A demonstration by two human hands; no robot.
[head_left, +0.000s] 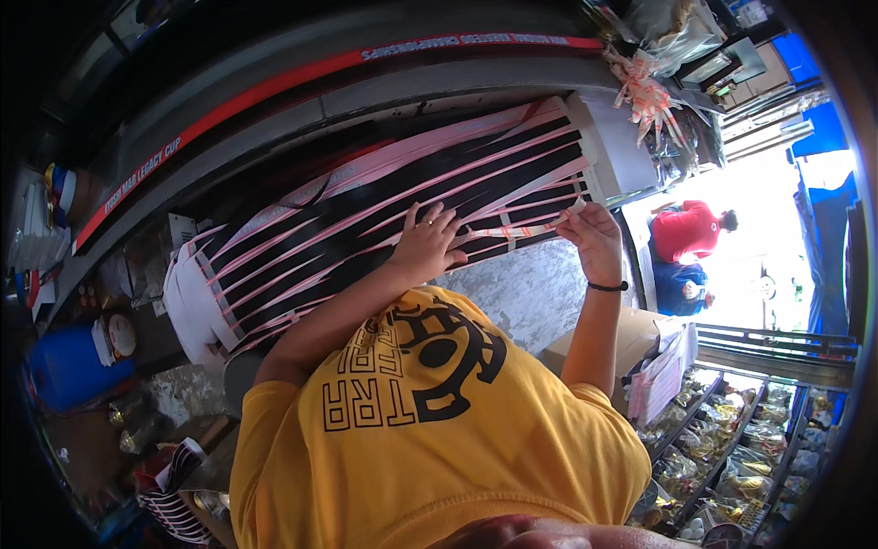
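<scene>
A wide sheet of black strips (pixel 366 212) edged with pink and white lines lies across a board in front of me. My left hand (pixel 428 242), a ring on one finger, rests on its near edge with fingers spread. A narrow pale strip with orange marks (pixel 512 232) runs along that edge from beside my left fingertips to my right hand (pixel 594 240). The right thumb and fingers pinch the strip's end, raised near the sheet's right end. A dark band circles my right wrist.
Behind the sheet runs a long red printed ribbon (pixel 274 87) on a dark ledge. Orange-and-white strip scraps (pixel 645 87) hang at the back right. A cardboard box (pixel 631 337) and shelves of bagged parts (pixel 732 448) stand right. A person in red (pixel 684 229) is outside; a blue drum (pixel 78 366) stands left.
</scene>
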